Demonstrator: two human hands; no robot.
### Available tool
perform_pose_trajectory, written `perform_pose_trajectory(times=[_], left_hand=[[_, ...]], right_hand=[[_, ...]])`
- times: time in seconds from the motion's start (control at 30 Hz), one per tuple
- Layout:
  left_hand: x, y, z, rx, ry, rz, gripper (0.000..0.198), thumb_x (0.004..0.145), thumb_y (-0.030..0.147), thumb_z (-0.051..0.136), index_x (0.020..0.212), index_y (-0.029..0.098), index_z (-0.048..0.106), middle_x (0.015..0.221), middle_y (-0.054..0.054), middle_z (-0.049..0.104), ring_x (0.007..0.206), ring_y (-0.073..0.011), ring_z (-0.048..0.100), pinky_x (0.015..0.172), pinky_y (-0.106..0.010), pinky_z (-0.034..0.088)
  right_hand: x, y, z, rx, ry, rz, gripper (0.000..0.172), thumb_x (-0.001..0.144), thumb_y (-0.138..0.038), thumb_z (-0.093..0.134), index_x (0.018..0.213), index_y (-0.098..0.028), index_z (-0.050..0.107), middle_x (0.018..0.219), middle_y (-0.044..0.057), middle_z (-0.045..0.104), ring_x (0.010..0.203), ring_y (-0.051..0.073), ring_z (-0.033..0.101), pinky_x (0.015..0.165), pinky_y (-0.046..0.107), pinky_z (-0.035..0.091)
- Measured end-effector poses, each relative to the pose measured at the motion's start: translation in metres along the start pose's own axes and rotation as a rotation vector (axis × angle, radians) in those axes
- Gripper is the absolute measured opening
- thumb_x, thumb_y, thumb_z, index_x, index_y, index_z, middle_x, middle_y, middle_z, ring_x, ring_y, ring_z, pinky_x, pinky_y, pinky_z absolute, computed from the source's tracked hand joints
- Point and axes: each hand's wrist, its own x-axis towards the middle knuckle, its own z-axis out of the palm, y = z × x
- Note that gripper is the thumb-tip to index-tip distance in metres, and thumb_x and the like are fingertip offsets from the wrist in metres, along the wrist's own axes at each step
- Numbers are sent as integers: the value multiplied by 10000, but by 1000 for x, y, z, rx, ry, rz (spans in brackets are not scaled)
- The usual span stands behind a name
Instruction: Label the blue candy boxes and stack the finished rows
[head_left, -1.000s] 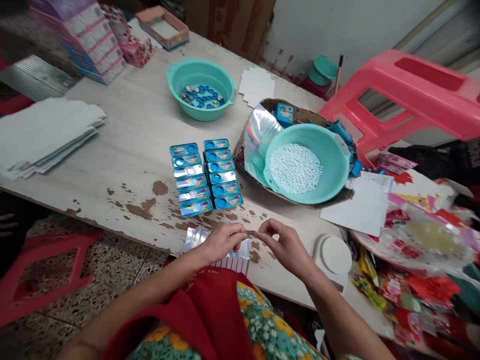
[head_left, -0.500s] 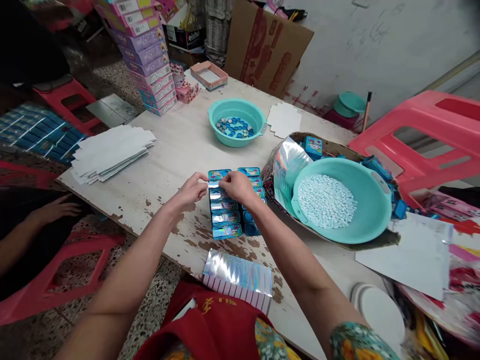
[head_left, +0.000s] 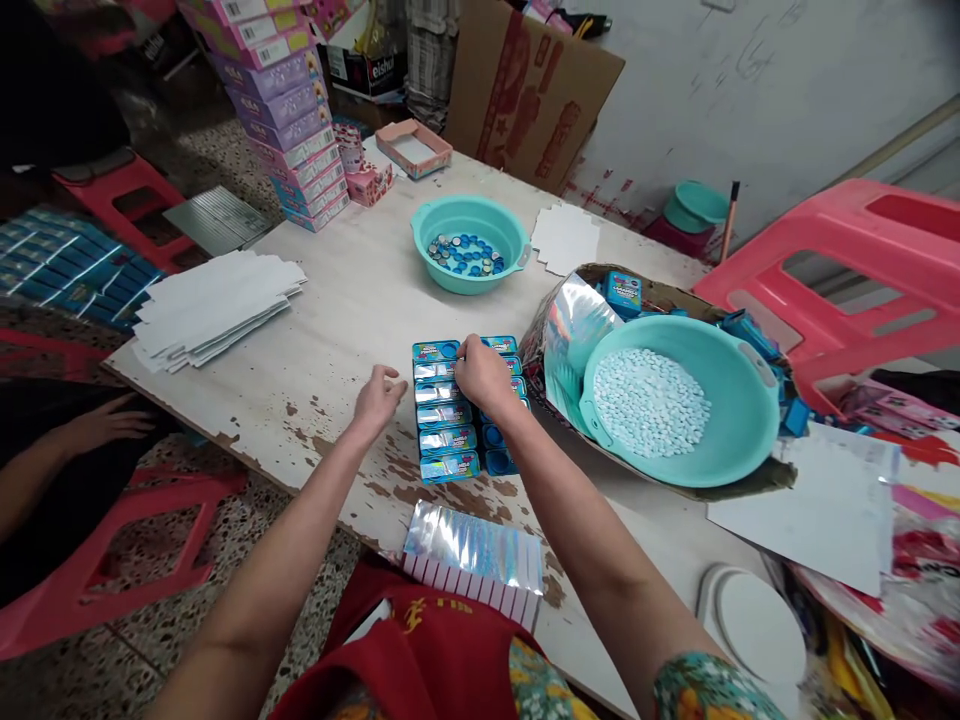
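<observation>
Two columns of small blue printed tins lie side by side on the table in front of me. My right hand is closed, its fingertips pressed down at the inner end of an upper tin in the left column; whatever is under them is hidden. To the left of the tins, my left hand is just off them, fingers loosely bent and apart, with nothing in it. Nearest my body lies a shiny holographic sticker sheet with white strips along its lower part.
A turquoise basin of pale pellets rests on a carton of blue tins at right. Another basin holds blue caps farther back. White card sheets and stacked boxes are at left. Another person's hand shows beside the red stool.
My left hand has moved away from the tins, down and to the left. My right hand has shifted slightly right along the tin, leaving a shiny strip on it in view.
</observation>
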Motion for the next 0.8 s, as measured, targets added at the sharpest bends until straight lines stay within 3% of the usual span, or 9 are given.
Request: perform_pose_trajectory(times=[0.07,0.1,0.2,0.27,0.4,0.57,0.67,0.73,0.8], left_hand=[[6,15,-17,73,151,89,312,793,434,448,1009,214,491,754,4,574,634,-136,537,586,-245,406],[11,26,-25,98,168,181,326,798,446,449,1015,213,520,860,-18,595,714,-144,555,646,-254,426],[30,64,-35,180,-5,464,380,824,456,418,1058,205,580,1093,-48,583,926,-169,549,808,-269,427],[47,85,-31,274,-187,543,406,825,449,420,1092,201,599,1139,-49,592,994,-181,537,844,-255,408],[78,107,-17,484,-470,554,381,786,449,480,1046,232,655,1074,-23,660,940,-182,566,758,-206,386],[95,111,-14,573,-495,667,316,801,429,454,852,230,695,843,-11,701,740,-141,566,648,-197,351],[98,115,-20,512,-468,687,338,815,421,430,766,194,676,731,-24,675,679,-136,547,640,-206,356],[98,118,-24,396,-518,634,353,821,432,420,825,181,668,768,-29,672,699,-136,558,640,-204,372],[98,121,-28,299,-620,559,384,796,458,467,1024,197,633,919,-34,674,762,-138,578,650,-197,388]], right_hand=[[-17,1,1,24,105,-58,208,891,-230,377,1045,-174,505,906,80,613,853,223,552,731,322,393],[-28,1,2,35,166,-106,222,903,-257,372,1056,-177,513,959,89,603,900,224,536,768,330,391],[-63,-5,12,44,284,-282,275,891,-352,443,1094,-196,541,1194,111,519,1101,253,438,907,377,355],[-81,-10,22,33,284,-361,333,859,-380,507,1142,-207,534,1291,116,460,1203,283,357,968,430,316],[-93,-17,36,9,237,-376,390,851,-382,516,1202,-211,496,1305,107,469,1268,300,295,998,478,294],[-89,-17,34,-8,214,-356,399,865,-420,478,1206,-212,488,1305,100,474,1268,298,304,994,477,309],[-88,-16,34,-7,215,-361,406,869,-429,465,1206,-204,488,1309,106,473,1259,305,315,994,482,307],[-87,-16,35,-6,212,-366,409,869,-425,465,1211,-200,484,1307,105,477,1248,305,329,995,480,304],[-87,-15,36,-5,209,-371,411,871,-422,461,1214,-196,481,1303,106,482,1237,306,341,994,480,303]])
